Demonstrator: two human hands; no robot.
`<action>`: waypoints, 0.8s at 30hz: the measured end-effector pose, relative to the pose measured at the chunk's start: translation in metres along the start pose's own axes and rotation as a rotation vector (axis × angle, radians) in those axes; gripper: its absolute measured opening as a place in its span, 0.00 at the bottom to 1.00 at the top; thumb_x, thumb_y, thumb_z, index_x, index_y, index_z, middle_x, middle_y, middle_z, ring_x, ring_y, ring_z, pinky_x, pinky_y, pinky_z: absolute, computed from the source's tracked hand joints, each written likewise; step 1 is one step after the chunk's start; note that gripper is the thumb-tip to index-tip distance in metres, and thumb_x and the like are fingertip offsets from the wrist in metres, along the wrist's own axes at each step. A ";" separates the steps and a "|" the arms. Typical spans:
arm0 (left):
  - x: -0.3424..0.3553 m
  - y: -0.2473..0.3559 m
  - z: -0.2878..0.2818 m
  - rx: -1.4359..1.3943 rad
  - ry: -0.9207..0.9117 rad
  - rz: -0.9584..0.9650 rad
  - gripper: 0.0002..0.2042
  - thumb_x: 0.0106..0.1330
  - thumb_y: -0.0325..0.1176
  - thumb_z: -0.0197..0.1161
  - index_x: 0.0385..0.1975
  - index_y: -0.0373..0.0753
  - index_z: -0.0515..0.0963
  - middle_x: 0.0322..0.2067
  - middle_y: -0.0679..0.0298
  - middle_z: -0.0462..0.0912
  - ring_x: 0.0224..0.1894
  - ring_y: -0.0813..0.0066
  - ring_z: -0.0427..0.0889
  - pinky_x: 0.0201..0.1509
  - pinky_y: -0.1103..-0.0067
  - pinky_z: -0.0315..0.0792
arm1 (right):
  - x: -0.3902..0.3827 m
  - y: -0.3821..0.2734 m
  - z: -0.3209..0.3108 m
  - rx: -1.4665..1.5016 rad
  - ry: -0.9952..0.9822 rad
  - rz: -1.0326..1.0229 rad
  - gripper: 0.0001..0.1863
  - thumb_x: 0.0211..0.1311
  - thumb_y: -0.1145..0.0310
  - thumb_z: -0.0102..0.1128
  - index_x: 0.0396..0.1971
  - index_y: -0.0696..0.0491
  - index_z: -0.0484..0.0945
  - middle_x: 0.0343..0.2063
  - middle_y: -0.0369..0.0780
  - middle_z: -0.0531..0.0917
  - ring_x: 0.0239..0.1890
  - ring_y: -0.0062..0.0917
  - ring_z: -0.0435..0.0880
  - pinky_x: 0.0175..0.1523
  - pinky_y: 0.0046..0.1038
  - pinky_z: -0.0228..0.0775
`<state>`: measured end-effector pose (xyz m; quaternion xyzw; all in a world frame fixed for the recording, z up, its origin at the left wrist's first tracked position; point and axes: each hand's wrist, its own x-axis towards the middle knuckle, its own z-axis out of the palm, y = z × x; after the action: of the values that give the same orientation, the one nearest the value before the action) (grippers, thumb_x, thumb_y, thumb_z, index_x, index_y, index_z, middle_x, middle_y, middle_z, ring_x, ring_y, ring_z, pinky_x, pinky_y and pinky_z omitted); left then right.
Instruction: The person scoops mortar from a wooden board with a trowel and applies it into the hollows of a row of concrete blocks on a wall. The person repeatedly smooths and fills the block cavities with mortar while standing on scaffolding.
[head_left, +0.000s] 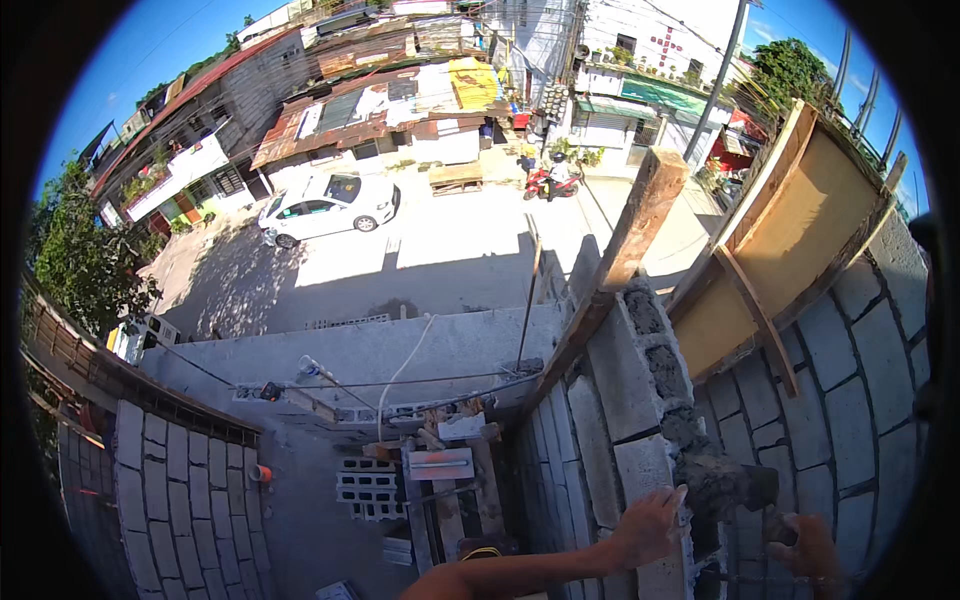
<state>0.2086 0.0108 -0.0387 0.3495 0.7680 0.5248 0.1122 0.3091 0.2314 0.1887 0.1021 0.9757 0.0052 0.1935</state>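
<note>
L hand (648,528) over 1 conc.-block wall (640,466), fingers pressed together; R hand (808,550), R of wall, fingers round 1 trowel (760,487).

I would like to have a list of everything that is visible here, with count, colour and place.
Houses: several, mixed colours, along the top
Car: one, white, upper left
Motorcycle: one, red, upper middle
Trees: at least two, green, far left and upper right
Wooden post: one, brown, right of centre, leaning
Plywood panel: one, tan, upper right
Block walls: at least three, grey, lower left and right
Hollow blocks: several, grey, lower middle
Small container: one, orange, lower left
Mortar: one patch, dark grey, lower right
Dark object: one, blackish, lower right, kind unclear
Left hand: one, bare, at a block wall
Right hand: one, bare, lower right, grip unclear
</note>
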 end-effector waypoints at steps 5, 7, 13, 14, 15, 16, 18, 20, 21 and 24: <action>-0.002 0.002 0.015 0.027 -0.021 0.019 0.36 0.59 0.36 0.69 0.65 0.26 0.62 0.55 0.49 0.72 0.60 0.55 0.72 0.58 0.64 0.69 | -0.015 0.012 0.009 0.140 -0.139 0.213 0.30 0.53 0.59 0.71 0.55 0.59 0.78 0.47 0.52 0.84 0.53 0.39 0.83 0.57 0.35 0.73; -0.004 0.008 0.017 -0.048 -0.052 -0.003 0.36 0.59 0.37 0.69 0.65 0.26 0.62 0.55 0.49 0.71 0.61 0.54 0.71 0.58 0.63 0.69 | -0.022 0.021 0.033 0.201 -0.107 0.204 0.31 0.53 0.58 0.71 0.56 0.58 0.78 0.47 0.51 0.84 0.53 0.39 0.83 0.57 0.36 0.73; -0.020 0.022 0.016 0.004 -0.025 0.048 0.33 0.61 0.39 0.68 0.65 0.32 0.66 0.52 0.50 0.72 0.56 0.51 0.73 0.60 0.63 0.68 | -0.069 0.058 0.128 0.278 0.004 0.302 0.22 0.49 0.62 0.73 0.42 0.58 0.82 0.29 0.45 0.85 0.33 0.32 0.86 0.37 0.36 0.76; -0.020 0.021 0.016 0.032 0.026 0.107 0.31 0.61 0.39 0.68 0.63 0.32 0.68 0.52 0.51 0.72 0.56 0.51 0.73 0.59 0.62 0.68 | -0.077 0.055 0.146 0.285 0.399 0.037 0.15 0.39 0.68 0.74 0.31 0.55 0.83 0.27 0.44 0.84 0.30 0.41 0.83 0.35 0.40 0.72; -0.021 0.022 0.016 0.057 0.015 0.114 0.31 0.59 0.39 0.70 0.62 0.33 0.70 0.53 0.52 0.73 0.56 0.51 0.73 0.60 0.63 0.69 | -0.092 0.058 0.148 0.170 0.350 0.015 0.17 0.38 0.71 0.72 0.34 0.54 0.84 0.29 0.44 0.84 0.32 0.41 0.84 0.38 0.39 0.73; -0.021 0.024 0.015 0.085 -0.051 0.102 0.31 0.57 0.38 0.72 0.61 0.35 0.72 0.54 0.53 0.73 0.56 0.51 0.74 0.60 0.62 0.69 | -0.103 0.057 0.151 0.118 0.336 0.039 0.20 0.36 0.71 0.71 0.37 0.54 0.85 0.30 0.46 0.85 0.35 0.43 0.83 0.41 0.40 0.73; -0.022 0.030 0.014 0.101 -0.070 0.170 0.31 0.53 0.34 0.74 0.59 0.36 0.73 0.52 0.53 0.74 0.55 0.51 0.75 0.59 0.63 0.71 | -0.123 0.055 0.140 0.063 0.287 0.146 0.22 0.42 0.63 0.73 0.41 0.53 0.84 0.32 0.44 0.86 0.35 0.44 0.85 0.42 0.42 0.74; -0.021 0.033 0.009 0.036 -0.004 0.236 0.30 0.52 0.32 0.74 0.58 0.36 0.74 0.51 0.53 0.76 0.54 0.51 0.76 0.58 0.65 0.72 | -0.121 0.056 0.116 0.100 0.371 0.201 0.24 0.42 0.63 0.73 0.43 0.52 0.84 0.33 0.45 0.86 0.35 0.43 0.85 0.43 0.43 0.74; -0.021 0.034 0.006 0.016 0.049 0.259 0.30 0.51 0.30 0.75 0.57 0.35 0.75 0.50 0.53 0.76 0.54 0.51 0.76 0.57 0.65 0.73 | -0.108 0.059 0.103 0.062 0.489 0.141 0.25 0.42 0.63 0.73 0.44 0.53 0.83 0.33 0.46 0.86 0.35 0.43 0.85 0.43 0.42 0.74; -0.011 0.031 -0.004 -0.007 0.179 0.088 0.27 0.53 0.30 0.74 0.55 0.34 0.75 0.48 0.54 0.78 0.47 0.56 0.80 0.51 0.69 0.75 | -0.036 0.076 0.066 0.290 0.486 0.013 0.28 0.45 0.61 0.73 0.49 0.54 0.81 0.32 0.49 0.85 0.35 0.43 0.84 0.42 0.39 0.75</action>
<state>0.2275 0.0071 -0.0120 0.3342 0.7570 0.5611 0.0209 0.3817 0.2964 0.1447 0.1306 0.9834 -0.1090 -0.0625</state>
